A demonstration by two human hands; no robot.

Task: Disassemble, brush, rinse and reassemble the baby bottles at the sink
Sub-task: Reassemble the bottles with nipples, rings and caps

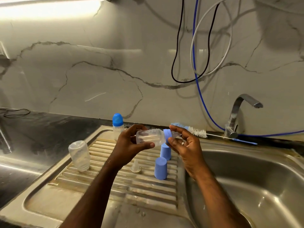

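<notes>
I hold a clear baby bottle sideways above the draining board. My left hand grips its body. My right hand pinches the blue collar ring with the clear teat poking out to the right. On the ribbed draining board stand two blue caps upside down, a loose clear teat and an upturned clear bottle body. A capped bottle stands at the board's back edge. A bottle brush lies on the rim behind my right hand.
The steel sink basin lies to the right, with the tap at its back. Black, white and blue cables hang down the marble wall. A dark counter stretches to the left.
</notes>
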